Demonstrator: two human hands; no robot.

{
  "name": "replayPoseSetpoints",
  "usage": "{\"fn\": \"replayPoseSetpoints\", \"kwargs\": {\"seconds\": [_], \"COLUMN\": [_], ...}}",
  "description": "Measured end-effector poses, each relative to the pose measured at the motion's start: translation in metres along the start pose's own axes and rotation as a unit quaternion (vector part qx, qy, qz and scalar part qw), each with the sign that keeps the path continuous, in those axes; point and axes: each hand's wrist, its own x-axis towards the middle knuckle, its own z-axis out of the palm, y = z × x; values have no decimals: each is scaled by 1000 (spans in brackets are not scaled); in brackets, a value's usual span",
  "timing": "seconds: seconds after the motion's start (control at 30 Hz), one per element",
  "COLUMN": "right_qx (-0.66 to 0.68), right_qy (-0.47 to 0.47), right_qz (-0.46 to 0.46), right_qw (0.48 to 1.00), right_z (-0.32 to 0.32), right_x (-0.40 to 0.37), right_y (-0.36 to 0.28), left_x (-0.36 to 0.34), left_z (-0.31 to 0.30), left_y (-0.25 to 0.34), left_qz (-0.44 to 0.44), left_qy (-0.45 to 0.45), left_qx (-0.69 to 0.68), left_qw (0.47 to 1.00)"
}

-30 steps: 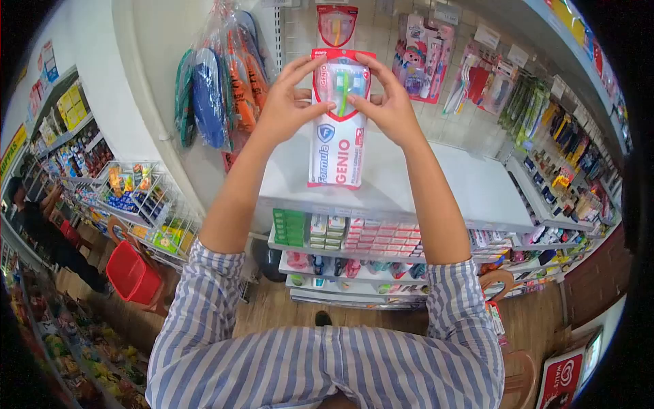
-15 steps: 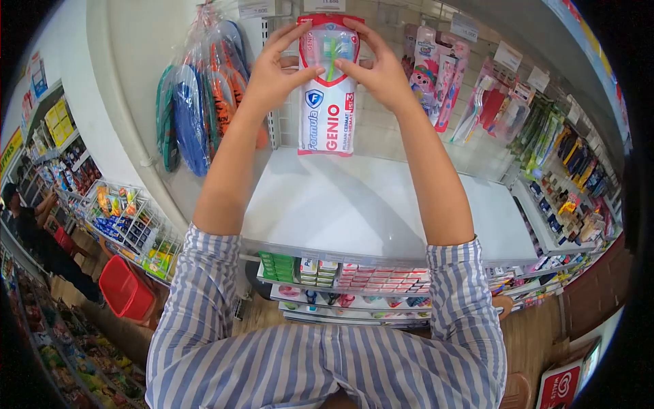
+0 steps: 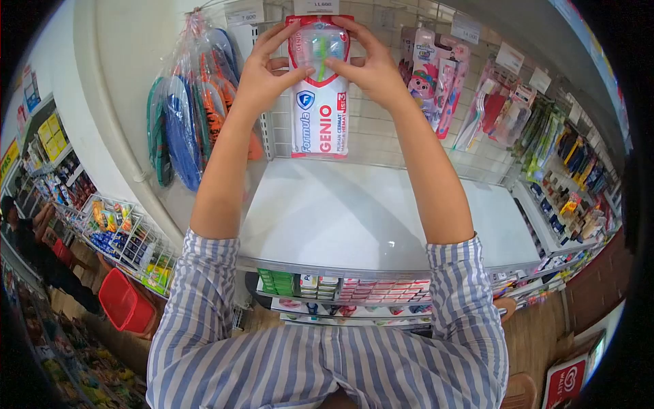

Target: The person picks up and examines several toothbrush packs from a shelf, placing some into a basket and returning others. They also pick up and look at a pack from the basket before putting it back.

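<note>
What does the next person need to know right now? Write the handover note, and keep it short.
Left hand: pinching the top left edge of the toothbrush pack.
Right hand: pinching its top right edge.
Where: the pack is upright against the wire wall, just under a price tag and above the white shelf. Bagged sandals hang to its left, other toothbrush packs to its right.
Done: the pack is up at the hanging row.
Left: both hands hold it. Whether it sits on a hook cannot be seen, so check before letting go.
</note>
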Motion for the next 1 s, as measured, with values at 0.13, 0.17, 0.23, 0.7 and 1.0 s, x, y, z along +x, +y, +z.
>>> {"fn": "replayPoseSetpoints", "kwargs": {"seconds": [0.13, 0.17, 0.23, 0.7, 1.0], "right_qx": [15, 14, -10, -72, -108], "right_qy": [-10, -10, -6, 39, 44], "right_qz": [12, 13, 57, 27, 39], "right_qw": [1000, 1000, 998, 996, 992], "right_z": [1, 0, 0, 11, 22], "right_x": [2, 1, 0, -11, -26], "right_y": [10, 13, 17, 69, 63], "left_x": [4, 4, 6, 12, 6], "left_z": [-1, 0, -1, 10, 13], "left_y": [-11, -14, -24, -71, -75], "left_qz": [-1, -7, -14, 4, 51], "left_qy": [-6, -13, -20, -1, -7], "left_qx": [4, 10, 15, 62, 96], "left_qw": [1000, 1000, 1000, 998, 994]}}
